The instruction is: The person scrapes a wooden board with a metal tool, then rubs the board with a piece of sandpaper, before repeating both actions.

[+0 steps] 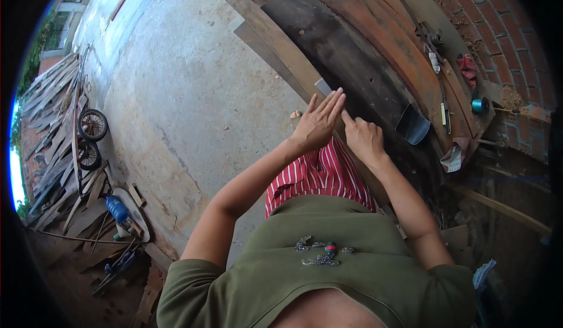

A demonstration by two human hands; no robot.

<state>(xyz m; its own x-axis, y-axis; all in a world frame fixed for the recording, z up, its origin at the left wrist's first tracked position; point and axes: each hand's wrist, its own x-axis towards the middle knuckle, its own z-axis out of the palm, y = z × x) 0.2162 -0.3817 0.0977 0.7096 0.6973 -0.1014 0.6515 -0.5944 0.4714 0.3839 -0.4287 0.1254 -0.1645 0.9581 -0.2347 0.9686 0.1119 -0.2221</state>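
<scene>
My left hand [319,121] lies flat over the near edge of the dark board [337,49], its fingers stretched out and the thumb side apart. Just past its fingers a pale grey flat rectangular piece [322,86] shows; its other end is hidden. Close beside it, my right hand [365,140] has curled fingers, with the index finger reaching to the left fingertips. Whatever the right hand grips is hidden beneath it. A black curved scoop-like piece [413,124] rests on the board to the right.
A teal spool [480,105], a red cloth [467,70] and a knife-like tool [444,117] lie along the bench by the brick wall [492,23]. Wheels [92,125], stacked planks [56,111] and a blue bottle [117,208] stand left of the concrete floor [176,87].
</scene>
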